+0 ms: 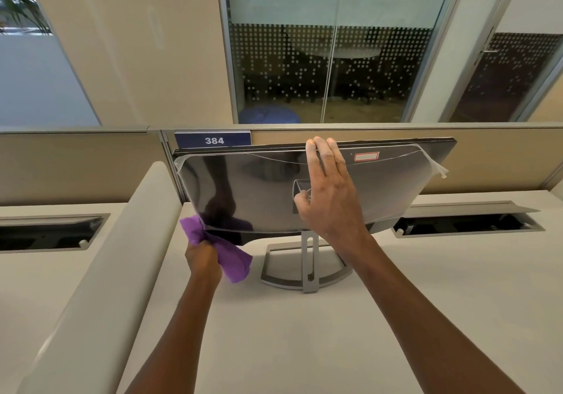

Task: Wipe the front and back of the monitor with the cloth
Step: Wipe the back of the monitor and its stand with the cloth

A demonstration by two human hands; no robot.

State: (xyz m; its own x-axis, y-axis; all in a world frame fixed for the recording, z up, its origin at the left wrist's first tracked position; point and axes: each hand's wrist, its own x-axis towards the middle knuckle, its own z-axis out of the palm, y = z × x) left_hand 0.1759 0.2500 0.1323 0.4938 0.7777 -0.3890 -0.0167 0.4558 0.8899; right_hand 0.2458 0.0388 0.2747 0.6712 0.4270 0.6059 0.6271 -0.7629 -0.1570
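The monitor (259, 192) stands on its stand (304, 268) in the middle of the tabletop (304, 348). A wall panel (487, 156) runs behind it, with a number sign (213, 140) on top. The right hand (329, 198) rests on the monitor's top edge. The left hand (202, 261) holds the cloth (228, 256) at the monitor's lower left corner. A divider (106, 271) lies to the left.

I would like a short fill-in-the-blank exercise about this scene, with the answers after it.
1. The left hand holds a cloth whose colour is ____.
2. The right hand rests on the monitor, its fingers over the ____ edge.
3. The number on the blue sign behind is ____.

Answers: purple; top; 384
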